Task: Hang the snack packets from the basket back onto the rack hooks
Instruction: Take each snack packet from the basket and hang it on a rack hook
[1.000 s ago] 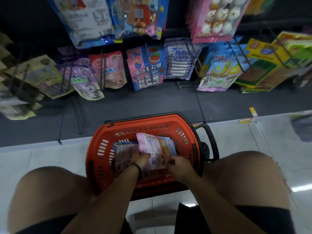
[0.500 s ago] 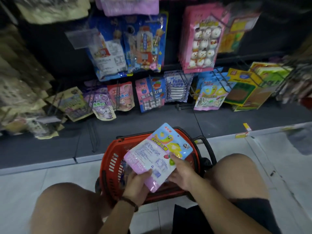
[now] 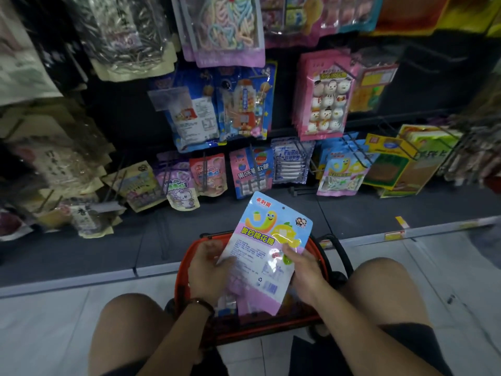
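Observation:
I hold snack packets above the orange basket [image 3: 181, 283] that sits between my knees. My right hand [image 3: 301, 264] grips a blue and pink packet [image 3: 267, 240] with a yellow-green worm on it, its hang hole pointing towards the rack. My left hand [image 3: 208, 270] holds a second packet [image 3: 244, 270], back side up, overlapping the first. More packets [image 3: 227, 305] lie in the basket under my hands. Matching blue and pink packets [image 3: 342, 172] hang on a low hook of the rack, to the right of centre.
The rack is crowded with hanging packets: pink snowman marshmallows [image 3: 324, 96], a blue candy-machine pack [image 3: 244, 104], a pink and blue gummy pack [image 3: 250, 172]. A dark base shelf [image 3: 271, 213] runs under the hooks. The basket's black handle [image 3: 343, 256] folds to the right.
Both hands lifted the packets out of the basket and raised them towards the rack. The worm packet's front now shows fully. My view has tilted up to the higher hooks.

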Tool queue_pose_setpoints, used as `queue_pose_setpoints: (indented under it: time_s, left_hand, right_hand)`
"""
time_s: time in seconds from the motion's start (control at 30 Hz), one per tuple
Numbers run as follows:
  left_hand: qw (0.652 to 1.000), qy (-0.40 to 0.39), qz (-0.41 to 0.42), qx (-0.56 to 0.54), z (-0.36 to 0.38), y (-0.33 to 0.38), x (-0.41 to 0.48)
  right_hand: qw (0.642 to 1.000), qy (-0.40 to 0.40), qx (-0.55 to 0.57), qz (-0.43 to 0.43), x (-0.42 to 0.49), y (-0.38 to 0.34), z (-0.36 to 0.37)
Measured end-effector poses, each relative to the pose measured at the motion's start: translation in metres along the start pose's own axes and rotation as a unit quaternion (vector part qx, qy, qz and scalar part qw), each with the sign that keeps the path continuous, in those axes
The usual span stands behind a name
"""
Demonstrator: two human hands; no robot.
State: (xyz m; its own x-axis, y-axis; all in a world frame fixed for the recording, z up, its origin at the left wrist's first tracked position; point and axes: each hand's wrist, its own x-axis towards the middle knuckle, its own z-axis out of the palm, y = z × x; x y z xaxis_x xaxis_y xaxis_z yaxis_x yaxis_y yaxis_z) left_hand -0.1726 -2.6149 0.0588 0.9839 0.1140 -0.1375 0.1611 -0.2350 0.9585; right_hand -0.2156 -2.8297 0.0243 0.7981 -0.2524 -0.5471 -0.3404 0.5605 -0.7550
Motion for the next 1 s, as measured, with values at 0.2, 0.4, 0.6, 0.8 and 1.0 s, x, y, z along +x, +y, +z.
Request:
queue_pose_setpoints:
  time_s: [0.2, 0.4, 0.6, 0.8, 1.0]
  left_hand:
    - [0.974, -0.195, 0.098, 0.055, 0.030, 0.014, -0.017]
    - [0.967, -0.219, 0.085, -0.099, 0.037, 0.022, -0.012]
    - [0.983, -0.138, 0.047, -0.113, 0.022, 0.048, 0.006]
    - [0.965, -0.156, 0.020, -0.208, 0.006, 0.078, 0.027]
    - [0.983, -0.088, 0.124, -0.103, -0.006, 0.106, 0.048]
  right_hand:
    - [0.982, 0.008, -0.080, -0.171, -0.016, -0.008, 0.032]
    - [0.959, -0.124, -0.150, -0.204, -0.041, -0.032, 0.050]
    - [0.872, -0.006, -0.324, -0.366, -0.034, -0.052, 0.050]
    - [0.891, -0.117, -0.283, -0.336, -0.016, -0.103, 0.039]
    - [0.883, -0.166, -0.277, -0.341, -0.021, -0.132, 0.054]
